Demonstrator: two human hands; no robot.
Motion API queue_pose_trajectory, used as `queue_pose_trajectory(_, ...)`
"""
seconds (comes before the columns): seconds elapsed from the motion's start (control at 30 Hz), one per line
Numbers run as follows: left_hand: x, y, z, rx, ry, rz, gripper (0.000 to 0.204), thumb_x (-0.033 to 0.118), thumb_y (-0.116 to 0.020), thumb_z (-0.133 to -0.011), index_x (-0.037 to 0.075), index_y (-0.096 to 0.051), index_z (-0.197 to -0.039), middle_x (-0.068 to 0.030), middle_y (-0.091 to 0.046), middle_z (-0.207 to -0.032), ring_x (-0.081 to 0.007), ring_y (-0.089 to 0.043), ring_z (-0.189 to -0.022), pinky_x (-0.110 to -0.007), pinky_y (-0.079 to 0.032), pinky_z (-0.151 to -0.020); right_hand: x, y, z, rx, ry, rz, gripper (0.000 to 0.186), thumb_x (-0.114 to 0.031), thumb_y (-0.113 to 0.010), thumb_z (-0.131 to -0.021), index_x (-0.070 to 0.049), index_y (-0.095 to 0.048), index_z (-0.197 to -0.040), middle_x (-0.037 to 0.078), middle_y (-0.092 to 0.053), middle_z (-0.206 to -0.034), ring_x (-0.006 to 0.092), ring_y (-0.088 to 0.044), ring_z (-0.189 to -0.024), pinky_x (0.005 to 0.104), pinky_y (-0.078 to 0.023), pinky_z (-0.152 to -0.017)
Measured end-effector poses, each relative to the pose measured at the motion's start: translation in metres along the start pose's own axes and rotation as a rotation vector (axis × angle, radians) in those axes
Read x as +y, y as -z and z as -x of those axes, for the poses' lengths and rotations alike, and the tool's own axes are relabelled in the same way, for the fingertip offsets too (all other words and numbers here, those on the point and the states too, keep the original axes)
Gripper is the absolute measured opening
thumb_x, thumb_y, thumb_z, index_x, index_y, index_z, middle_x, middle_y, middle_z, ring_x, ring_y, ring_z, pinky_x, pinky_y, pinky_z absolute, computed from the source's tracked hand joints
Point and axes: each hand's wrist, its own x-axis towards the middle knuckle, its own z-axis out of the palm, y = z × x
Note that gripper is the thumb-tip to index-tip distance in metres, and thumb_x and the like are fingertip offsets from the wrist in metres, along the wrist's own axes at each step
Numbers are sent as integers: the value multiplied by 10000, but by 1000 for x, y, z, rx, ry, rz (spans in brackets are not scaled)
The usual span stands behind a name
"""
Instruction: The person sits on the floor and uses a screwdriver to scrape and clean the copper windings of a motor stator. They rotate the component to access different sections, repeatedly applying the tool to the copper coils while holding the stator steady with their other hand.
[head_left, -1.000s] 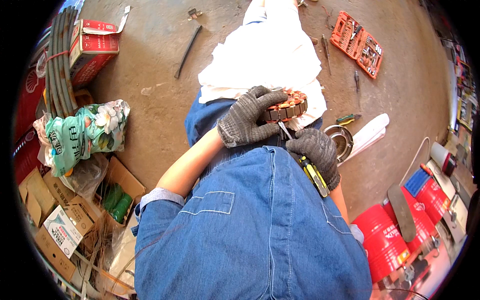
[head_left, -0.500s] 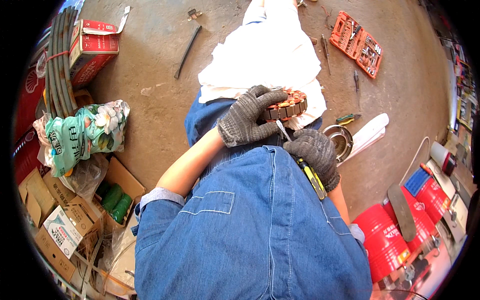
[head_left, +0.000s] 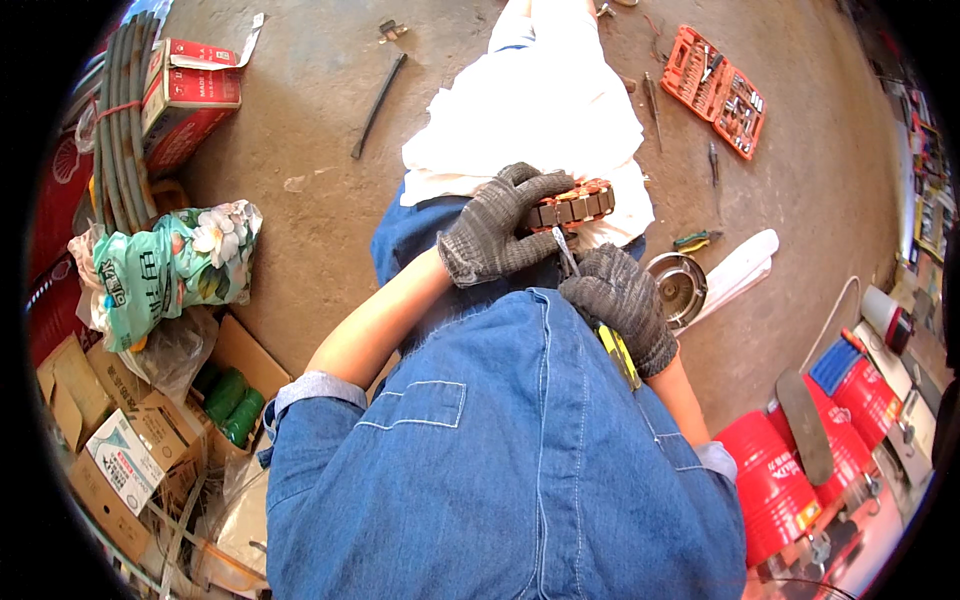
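Observation:
My left hand (head_left: 500, 228), in a dark grey knit glove, is wrapped round the left side of a ring-shaped motor stator (head_left: 575, 208). Copper windings show at its top, and dark metal teeth run round its rim. My right hand (head_left: 622, 300), in a matching glove, is closed round a screwdriver (head_left: 617, 352) with a yellow and black handle. Its metal blade (head_left: 564, 248) points up at the stator's lower edge; whether it touches cannot be told. The stator is above my lap, beside a white cloth (head_left: 525, 125) spread over my legs.
A round metal housing (head_left: 677, 288), pliers (head_left: 695, 240) and a white roll (head_left: 742, 265) lie on the floor to the right. Beyond them are screwdrivers (head_left: 714, 163) and an orange socket set (head_left: 712, 90). Boxes (head_left: 125, 460) stand left, red drums (head_left: 765, 485) right.
The stator has tilted, so more of its toothed rim faces me. My right hand has shifted slightly up and left, with the screwdriver turned more upright and less of its handle showing.

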Motion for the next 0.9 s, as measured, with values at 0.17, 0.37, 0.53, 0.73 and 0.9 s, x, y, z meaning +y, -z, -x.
queue_pose_trajectory(0.17,-7,1,-2,14,-23,3,704,431,-713,-807,64,-516,-1374,-163,-543,-1096,-305,-560,-1011,-408,-454,-940,12,-7,-7,62,74,-64,197,-134,-690,-730,-165,-655,-922,82,-650,-911,298,-637,-879,425,-498,-741)
queue_pose_trajectory(0.37,-7,4,-2,16,11,34,688,435,-710,-812,55,-524,-1355,-158,-540,-1104,-297,-555,-1036,-406,-453,-944,16,-12,-10,89,99,-63,205,-125,-701,-722,-156,-644,-917,74,-661,-928,298,-641,-907,422,-497,-790)
queue_pose_trajectory(0.53,-12,3,-3,38,-16,19,674,412,-711,-822,57,-515,-1361,-149,-533,-1112,-290,-555,-1034,-400,-454,-947,16,-9,-19,73,119,-77,207,-119,-708,-716,-153,-644,-910,64,-666,-933,293,-642,-939,431,-493,-847)
queue_pose_trajectory(0.73,-15,1,-2,59,-6,25,673,385,-727,-813,54,-514,-1359,-139,-534,-1112,-279,-558,-1027,-395,-458,-941,23,-18,-17,83,113,-90,187,-137,-694,-731,-158,-646,-910,61,-681,-963,294,-641,-986,449,-485,-907)
queue_pose_trajectory(0.9,-8,-2,-4,84,14,-7,668,364,-742,-790,62,-530,-1347,-145,-549,-1101,-286,-569,-1020,-397,-470,-927,13,-1,-22,56,131,58,168,-172,-690,-732,-193,-654,-895,22,-696,-968,278,-650,-974,451,-492,-906)
